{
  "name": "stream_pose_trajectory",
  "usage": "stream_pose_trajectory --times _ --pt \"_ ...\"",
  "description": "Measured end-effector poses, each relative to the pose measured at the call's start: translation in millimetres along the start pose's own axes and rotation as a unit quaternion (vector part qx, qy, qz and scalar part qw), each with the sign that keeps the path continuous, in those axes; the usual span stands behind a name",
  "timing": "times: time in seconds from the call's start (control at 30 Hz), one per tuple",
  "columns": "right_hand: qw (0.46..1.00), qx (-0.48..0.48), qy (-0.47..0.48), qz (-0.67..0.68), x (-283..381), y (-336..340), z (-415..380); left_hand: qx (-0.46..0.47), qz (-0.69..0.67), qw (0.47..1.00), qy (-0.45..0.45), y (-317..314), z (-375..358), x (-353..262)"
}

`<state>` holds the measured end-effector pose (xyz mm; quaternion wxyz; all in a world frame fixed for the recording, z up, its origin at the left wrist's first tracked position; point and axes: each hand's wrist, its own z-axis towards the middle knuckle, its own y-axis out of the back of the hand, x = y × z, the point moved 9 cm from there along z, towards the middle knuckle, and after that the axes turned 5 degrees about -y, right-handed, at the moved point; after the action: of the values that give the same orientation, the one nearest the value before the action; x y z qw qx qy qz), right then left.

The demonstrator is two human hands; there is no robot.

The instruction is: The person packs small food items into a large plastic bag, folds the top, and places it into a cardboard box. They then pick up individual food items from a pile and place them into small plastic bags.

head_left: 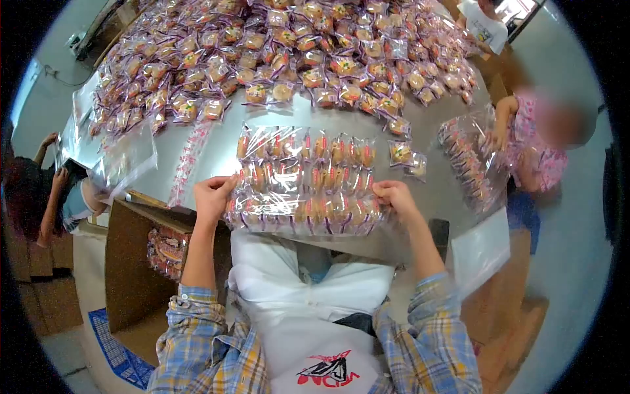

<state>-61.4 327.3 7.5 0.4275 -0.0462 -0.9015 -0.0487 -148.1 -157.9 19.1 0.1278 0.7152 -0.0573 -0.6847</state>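
Clear, glossy film makes up the wide flat plastic bag of small tan snacks in three rows [305, 176], which lies in front of you at the near side of the pale grey, smooth-topped bench [220, 148], just above your lap. The fingers of your left hand [213, 197] are closed in a pinch on its left edge, and those of your right hand [396, 197] pinch its right edge.

Expect it to be fairly light for its breadth, but floppy: the film should give and slide, and the rows may sag in the middle. The snacks look soft and could crush or crumble, so you would do best to hold the side edges at mid-height, or spread a palm beneath, rather than squeeze the packed rows.

White glare hides print and parts of several snacks. You cannot see the bag's underside, so whether the bench bears its full weight is unclear; your fingertips behind the film are hidden too. The big heap of purple-edged clear snack packets [295, 46] is cut off at the top, and the interior of the open brown cardboard box [134, 253] to your left is only partly visible.
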Motion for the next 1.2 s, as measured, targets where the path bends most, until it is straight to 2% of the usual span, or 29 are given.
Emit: stream_pose_trajectory --times 0.07,0.17,0.23,0.37,0.47,0.57,0.77,0.87,0.93,1.03,1.07,1.17,1.2 --pt "1.0 0.013 -0.018 -0.011 -8 0 3 -0.025 0.008 0.999 -0.029 4 2 7" --pt "0.997 -0.073 0.035 0.02 -5 0 -9 -0.069 0.014 0.997 -0.043 12 1 15" --pt "0.996 -0.037 0.053 0.066 -16 -1 -1 -0.099 0.018 0.995 -0.022 12 -10 3" --pt "0.99 0.013 0.045 0.13 -37 2 11 -0.096 0.001 0.994 -0.055 16 -8 10" --pt "0.99 0.003 0.039 0.132 -32 -2 3 -0.101 0.032 0.993 -0.058 15 -8 1" --pt "0.99 0.033 0.029 0.137 -41 2 13 -0.095 0.03 0.994 -0.045 12 -14 -3" --pt "0.997 -0.017 0.032 0.075 -35 5 9 -0.135 0.002 0.985 -0.106 18 -13 1" --pt "0.995 -0.057 0.053 0.063 -33 5 8 -0.113 0.058 0.989 -0.07 15 -20 -9" --pt "0.992 -0.09 0.09 0.022 -31 6 12 -0.116 0.091 0.985 -0.086 15 -17 -12" --pt "0.99 -0.097 0.102 -0.007 -26 9 18 -0.096 0.093 0.987 -0.09 14 -16 -10" --pt "0.991 -0.093 0.097 -0.01 -26 10 20 -0.087 0.054 0.991 -0.087 12 -15 -5" --pt "0.99 -0.115 0.081 -0.013 -24 10 16 -0.054 0.085 0.991 -0.086 11 -14 -5" --pt "0.981 -0.156 0.104 -0.044 -19 11 12 -0.021 0.059 0.994 -0.086 8 -10 -1"
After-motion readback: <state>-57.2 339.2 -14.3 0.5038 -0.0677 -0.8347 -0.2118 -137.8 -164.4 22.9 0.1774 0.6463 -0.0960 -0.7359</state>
